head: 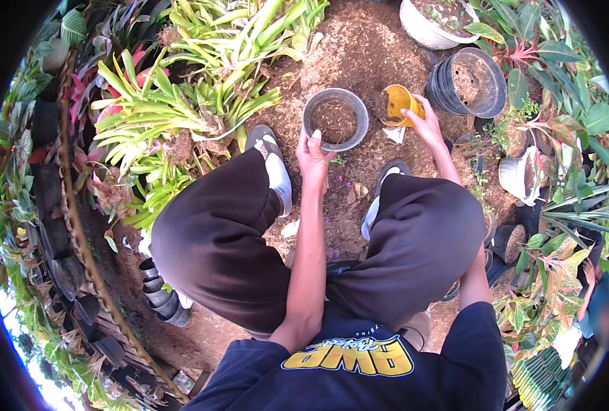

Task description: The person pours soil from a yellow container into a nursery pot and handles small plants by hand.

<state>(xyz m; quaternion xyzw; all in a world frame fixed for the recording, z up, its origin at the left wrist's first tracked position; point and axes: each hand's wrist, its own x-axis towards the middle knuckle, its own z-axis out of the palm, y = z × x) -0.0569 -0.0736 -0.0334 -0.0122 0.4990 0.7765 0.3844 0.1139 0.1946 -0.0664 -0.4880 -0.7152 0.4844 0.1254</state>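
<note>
My left hand (313,151) grips the near rim of a round dark plastic plant pot (308,119), thumb over the edge; brown soil or mulch shows inside it. To its right, my right hand (423,120) holds a yellow plastic container (400,100) tilted on its side, its soil-smeared mouth facing left, towards the pot. A small white scrap (395,134) lies on the ground just below the yellow container. Brown loose mulch (366,41) covers the ground beyond both hands.
Uprooted-looking green strappy plants (181,108) are heaped at the left. Nested black pots (445,87) lie tilted at the right, near a white pot (427,31) of soil. More black pots (163,303) stand at lower left. Another person (599,308) is at the far right.
</note>
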